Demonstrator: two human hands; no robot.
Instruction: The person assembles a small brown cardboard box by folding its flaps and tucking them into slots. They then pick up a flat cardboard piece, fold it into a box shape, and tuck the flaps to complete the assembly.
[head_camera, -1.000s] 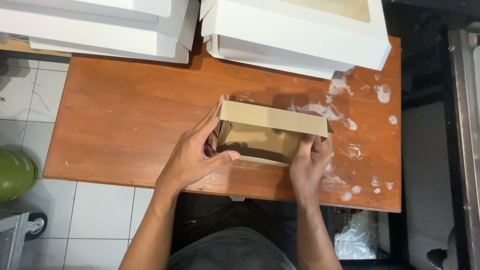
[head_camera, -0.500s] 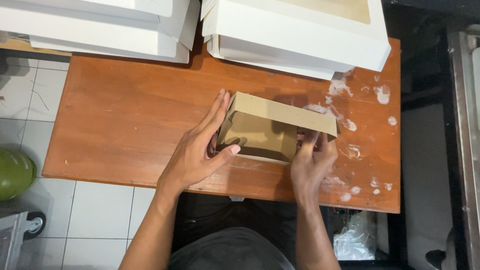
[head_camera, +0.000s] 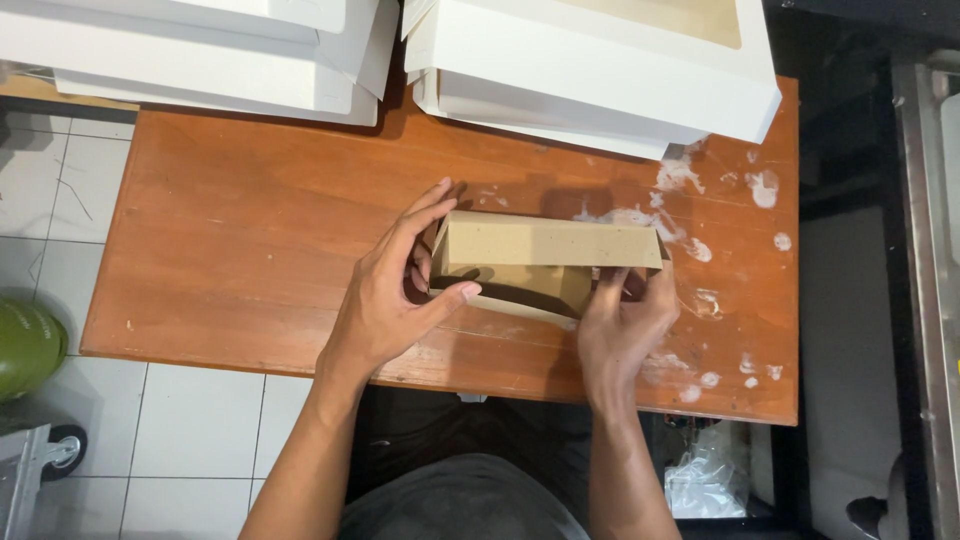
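A small brown cardboard box (head_camera: 545, 243) stands on the reddish wooden table (head_camera: 250, 230), near its front edge. Its open side faces me and its far wall is upright. My left hand (head_camera: 395, 290) cups the box's left end, thumb on the near edge and fingers along the side. My right hand (head_camera: 622, 325) grips the right end, with its fingers reaching into the box's inside.
Stacks of flat white boxes lie along the table's far edge, one pile at the left (head_camera: 200, 50) and one at the right (head_camera: 600, 70). White smears (head_camera: 690, 245) mark the table's right part. A green round object (head_camera: 25, 345) sits on the tiled floor at left.
The box has turned and squared up between my hands; its far wall now stands upright. Both hands stay on its ends.
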